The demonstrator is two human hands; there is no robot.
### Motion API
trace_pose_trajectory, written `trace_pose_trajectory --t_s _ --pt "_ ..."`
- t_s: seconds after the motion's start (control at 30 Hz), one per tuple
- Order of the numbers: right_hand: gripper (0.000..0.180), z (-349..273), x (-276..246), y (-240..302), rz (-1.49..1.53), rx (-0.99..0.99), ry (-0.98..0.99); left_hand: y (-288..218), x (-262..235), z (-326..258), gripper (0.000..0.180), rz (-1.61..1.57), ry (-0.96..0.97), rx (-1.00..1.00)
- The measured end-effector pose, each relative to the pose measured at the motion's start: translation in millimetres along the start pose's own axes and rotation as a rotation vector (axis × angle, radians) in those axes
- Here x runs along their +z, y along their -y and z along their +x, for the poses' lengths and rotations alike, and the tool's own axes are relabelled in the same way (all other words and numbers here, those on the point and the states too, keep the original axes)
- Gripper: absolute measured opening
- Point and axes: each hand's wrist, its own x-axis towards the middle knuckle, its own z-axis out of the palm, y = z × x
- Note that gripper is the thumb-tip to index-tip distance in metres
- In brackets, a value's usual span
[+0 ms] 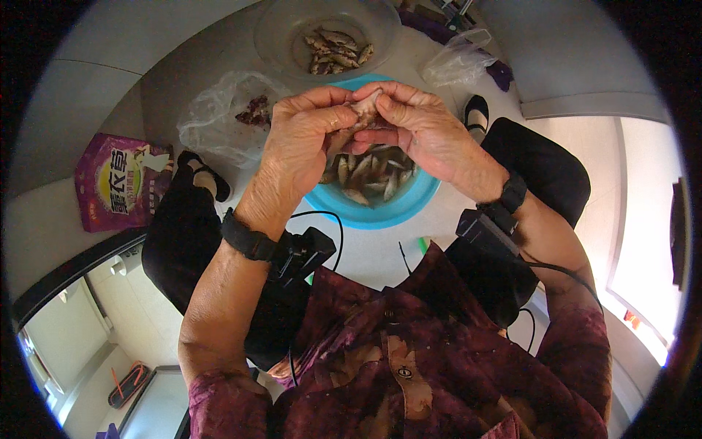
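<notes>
A small fish (364, 111) is pinched between my two hands, above a blue basin; its pale body shows between the fingertips and the fingers hide the rest. My left hand (311, 121) grips it from the left, thumb and fingertips pressed together. From the other side my right hand (418, 124) holds it, the thumb bent over its upper part. Below, the blue basin (369, 218) contains cloudy water and several small fish (355, 196). Farther off, a clear plastic bowl (272, 36) holds several more fish (338, 53), stained reddish.
A clear plastic bag (212, 117) with dark red scraps (254, 112) lies left of the basin. Another clear bag (459, 62) is at the far right, by dark purple cloth (502, 75). A purple printed package (117, 183) stands by my left shoe (203, 175).
</notes>
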Motion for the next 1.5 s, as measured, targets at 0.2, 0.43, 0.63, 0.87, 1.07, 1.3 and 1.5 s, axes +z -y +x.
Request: trace_pose_trajectory --t_s 0.2,0.43,0.63,0.87,1.07,1.3,1.5 --pt "0.03 0.2 -1.8 0.2 -0.017 0.003 0.036 2.0 -1.0 2.3 0.018 0.011 -0.007 0.016" --pt "0.031 2.0 -1.9 1.9 -0.002 -0.001 0.063 -2.6 -1.2 -0.4 0.022 0.058 0.011 0.026" --pt "0.03 2.9 -2.1 1.1 0.026 -0.006 0.05 -5.5 -0.6 0.3 0.023 0.093 0.011 0.031" --pt "0.031 2.5 -3.8 -0.7 0.025 0.004 0.073 -5.0 1.7 -2.3 0.02 0.151 -0.008 0.028" --pt "0.031 1.7 -2.7 -1.1 0.015 0.022 0.046 -5.2 2.2 -5.1 0.02 0.238 -0.032 0.021" --pt "0.032 1.9 -1.3 -0.9 0.013 0.03 0.043 -3.5 0.4 -1.4 0.017 0.229 -0.023 0.027" --pt "0.031 2.6 -2.5 -0.9 0.016 0.026 0.057 -7.6 6.9 -4.2 0.015 0.208 -0.069 0.0"
